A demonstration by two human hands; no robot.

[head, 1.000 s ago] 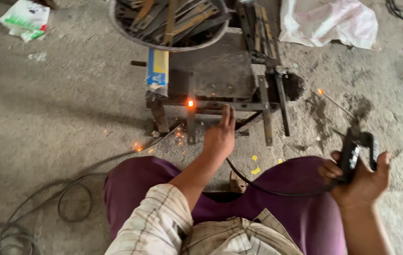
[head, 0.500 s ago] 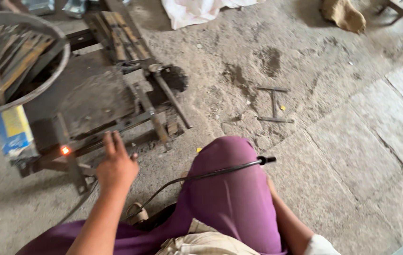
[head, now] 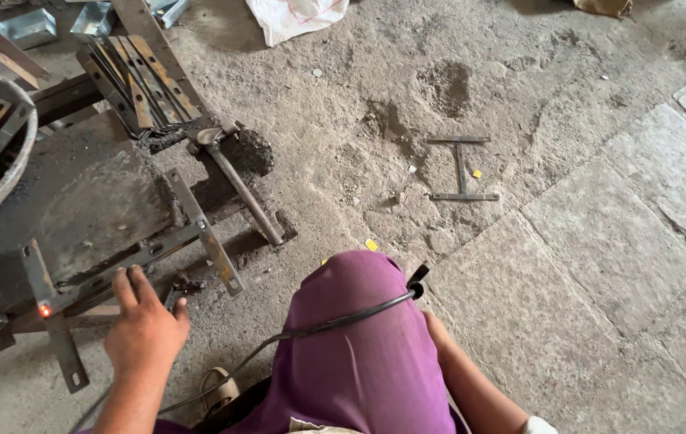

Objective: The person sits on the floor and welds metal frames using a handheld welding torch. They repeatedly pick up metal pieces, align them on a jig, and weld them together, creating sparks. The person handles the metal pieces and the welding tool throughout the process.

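One of our hands, the left hand [head: 146,329], spreads wide at lower left, pressing the metal frame [head: 118,269] steady near its glowing spot [head: 44,310]. Our right hand hides behind the purple knee [head: 363,345]; we cannot tell its grip.

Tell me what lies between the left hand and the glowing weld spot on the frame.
Head view: nothing. Only a short stretch of dark floor separates the left hand from the glowing spot; the frame's flat bars lie just above that gap.
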